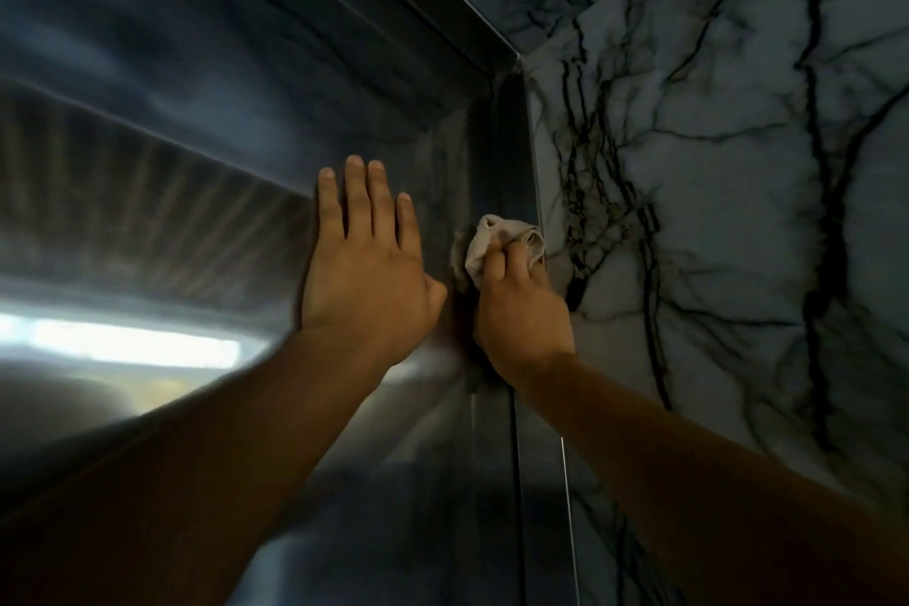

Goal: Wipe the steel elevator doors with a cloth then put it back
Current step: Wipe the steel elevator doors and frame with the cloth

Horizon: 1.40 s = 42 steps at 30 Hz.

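Cloth [484,241] bunched in right hand [521,315] fingers; left hand [366,271] fingers flat on steel door [196,192].

Bare steel door [196,123] lies open left of and above the left hand [366,276]; the steel frame [511,153] and marble wall [713,212] hem the right hand [521,305].
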{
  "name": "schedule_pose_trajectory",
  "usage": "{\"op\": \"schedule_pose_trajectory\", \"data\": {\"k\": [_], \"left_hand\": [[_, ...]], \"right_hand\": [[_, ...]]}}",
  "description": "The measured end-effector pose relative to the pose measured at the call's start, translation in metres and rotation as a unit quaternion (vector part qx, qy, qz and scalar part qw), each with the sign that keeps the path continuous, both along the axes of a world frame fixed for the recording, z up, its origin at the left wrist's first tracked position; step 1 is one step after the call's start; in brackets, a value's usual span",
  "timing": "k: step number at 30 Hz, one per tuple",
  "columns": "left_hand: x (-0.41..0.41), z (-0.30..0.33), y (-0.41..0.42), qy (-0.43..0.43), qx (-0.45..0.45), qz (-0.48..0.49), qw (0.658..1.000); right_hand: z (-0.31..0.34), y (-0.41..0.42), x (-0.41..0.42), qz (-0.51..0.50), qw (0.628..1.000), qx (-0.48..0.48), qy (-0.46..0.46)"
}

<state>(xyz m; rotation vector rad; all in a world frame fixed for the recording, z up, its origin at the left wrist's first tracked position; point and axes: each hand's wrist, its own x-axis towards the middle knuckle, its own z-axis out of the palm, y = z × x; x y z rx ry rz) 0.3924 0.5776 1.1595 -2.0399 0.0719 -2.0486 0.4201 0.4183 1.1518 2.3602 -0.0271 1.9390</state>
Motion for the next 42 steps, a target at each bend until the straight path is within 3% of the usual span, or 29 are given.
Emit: {"op": "schedule_pose_trajectory", "data": {"k": [10, 16, 24, 28, 33, 42], "left_hand": [[0.004, -0.035, -0.015, 0.015, -0.013, 0.000, 1.000], [-0.008, -0.074, -0.017, 0.067, 0.010, 0.005, 0.998], [-0.019, -0.196, -0.018, 0.165, 0.151, -0.036, 0.974], [-0.025, -0.242, -0.021, 0.212, 0.146, -0.018, 0.966], [-0.026, -0.286, -0.016, 0.215, 0.143, -0.008, 0.966], [-0.023, -0.358, -0.009, 0.212, 0.154, -0.009, 0.965]], "right_hand": [[-0.042, 0.000, -0.004, 0.003, 1.000, -0.004, 0.013], [-0.089, -0.002, -0.007, 0.004, 0.999, -0.022, 0.046], [-0.169, -0.006, -0.009, 0.060, 0.997, 0.003, 0.047], [-0.207, -0.005, -0.008, 0.094, 0.995, 0.004, 0.040], [-0.265, -0.004, -0.012, 0.106, 0.991, 0.013, 0.077], [-0.344, -0.006, -0.012, 0.081, 0.995, 0.008, 0.065]]}}
